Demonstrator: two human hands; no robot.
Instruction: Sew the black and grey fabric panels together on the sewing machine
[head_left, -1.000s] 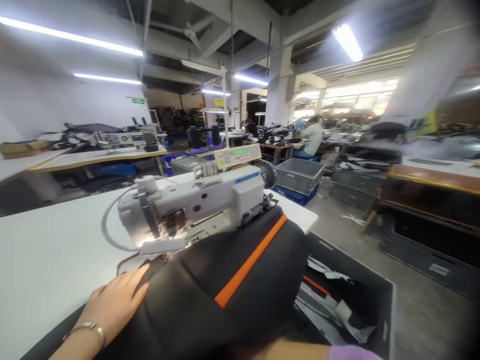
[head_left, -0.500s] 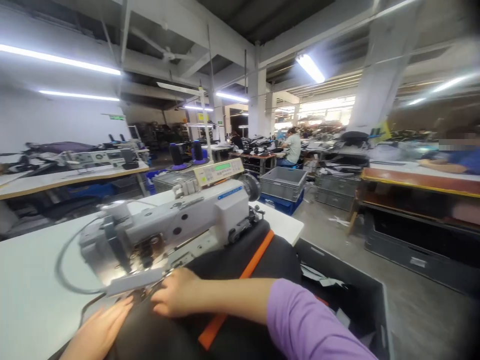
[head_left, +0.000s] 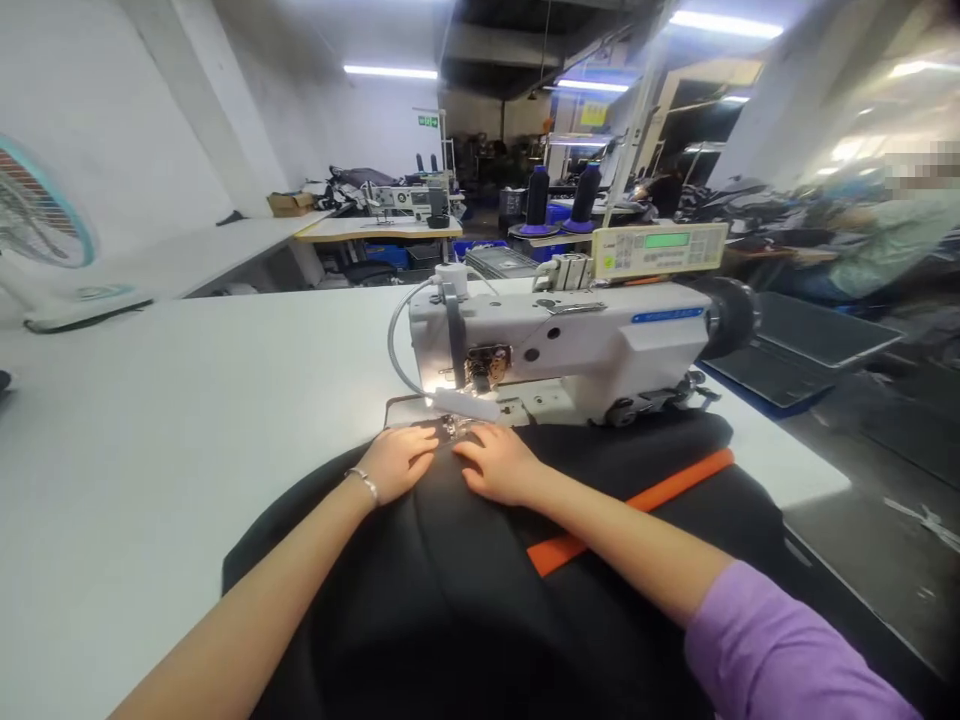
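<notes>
Both hands lie flat, fingers spread, on the black fabric (head_left: 465,580) just in front of the sewing machine (head_left: 570,350): the left hand (head_left: 395,462) and the right hand (head_left: 495,465) press the cloth down either side of the needle (head_left: 457,428), gripping nothing. Fingertips sit very near that needle, so a slip could catch one; the heavy cloth with its orange stripe (head_left: 637,505) could also drag sideways off the white table (head_left: 187,420). Half a second earlier the left hand was lower and further left.
</notes>
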